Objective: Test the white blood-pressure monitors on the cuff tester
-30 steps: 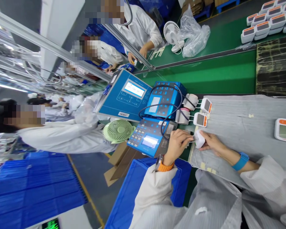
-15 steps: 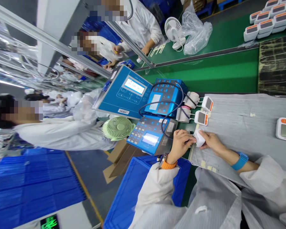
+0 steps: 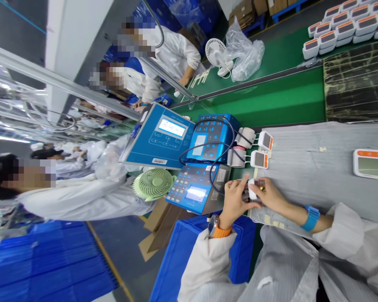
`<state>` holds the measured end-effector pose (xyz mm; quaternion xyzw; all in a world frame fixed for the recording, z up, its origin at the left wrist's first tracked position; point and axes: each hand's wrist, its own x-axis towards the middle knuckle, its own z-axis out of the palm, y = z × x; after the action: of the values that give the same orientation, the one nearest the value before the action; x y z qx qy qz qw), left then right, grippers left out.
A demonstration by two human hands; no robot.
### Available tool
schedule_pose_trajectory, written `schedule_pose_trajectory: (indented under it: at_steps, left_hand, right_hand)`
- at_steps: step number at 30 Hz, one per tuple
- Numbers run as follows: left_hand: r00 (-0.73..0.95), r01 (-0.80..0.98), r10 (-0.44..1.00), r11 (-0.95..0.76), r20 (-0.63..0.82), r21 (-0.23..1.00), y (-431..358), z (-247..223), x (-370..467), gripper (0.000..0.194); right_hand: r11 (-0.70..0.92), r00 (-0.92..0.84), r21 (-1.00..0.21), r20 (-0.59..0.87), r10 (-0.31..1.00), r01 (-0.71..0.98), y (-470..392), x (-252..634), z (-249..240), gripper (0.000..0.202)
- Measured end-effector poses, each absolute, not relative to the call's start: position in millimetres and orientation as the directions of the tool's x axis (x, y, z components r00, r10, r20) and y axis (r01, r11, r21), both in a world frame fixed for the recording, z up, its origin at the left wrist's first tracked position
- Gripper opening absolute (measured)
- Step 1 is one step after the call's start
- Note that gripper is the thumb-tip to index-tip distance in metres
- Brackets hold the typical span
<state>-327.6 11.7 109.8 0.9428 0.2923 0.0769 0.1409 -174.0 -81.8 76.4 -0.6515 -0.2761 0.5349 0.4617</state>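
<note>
A small white device sits at the near left edge of the grey mat. My right hand, with a blue wristband, is closed on its right side. At those fingertips shows a tiny yellow-and-dark piece, too small to name. My left hand, wearing an orange-strapped watch, has thumb and forefinger spread on the device's left side; whether they touch it is unclear. Just beyond lie two small white devices with orange strips, a nearer one and a farther one, each wired to a white cylindrical part.
Blue instruments with screens, one large and one with a keypad, stand left with dark cables. A larger display unit lies on the grey mat. A green fan and blue bin are left. Co-workers sit beyond.
My left hand has gone from a pinch at the device's left side to spread fingers. The device has turned in my right hand. The view has shifted slightly.
</note>
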Motion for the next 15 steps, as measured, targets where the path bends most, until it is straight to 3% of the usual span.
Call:
schedule_pose_trajectory:
  at_steps: [4, 8, 12, 15]
  left_hand:
    - [0.853, 0.484, 0.516, -0.837, 0.073, 0.253, 24.0, 100.6, -326.2, 0.076]
    - [0.91, 0.405, 0.414, -0.885, -0.012, 0.23, 48.7, 100.7, -317.4, 0.091]
    - [0.928, 0.372, 0.367, -0.912, -0.06, 0.172, 60.9, 111.4, -313.7, 0.095]
    - [0.937, 0.349, 0.349, -0.933, -0.013, 0.081, 55.6, 126.8, -316.2, 0.105]
  right_hand:
    - [-0.3, 0.25, -0.95, -0.272, 0.929, 0.083, -99.5, -159.8, 78.8, 0.064]
    - [-0.285, 0.189, -0.931, -0.245, 0.951, 0.228, -129.7, -107.6, 81.7, 0.06]
    - [-0.304, 0.215, -0.924, -0.256, 0.942, 0.233, -174.3, -40.8, 83.1, 0.042]
    - [-0.346, 0.329, -0.914, -0.266, 0.906, 0.212, -218.8, -3.6, 82.1, 0.042]
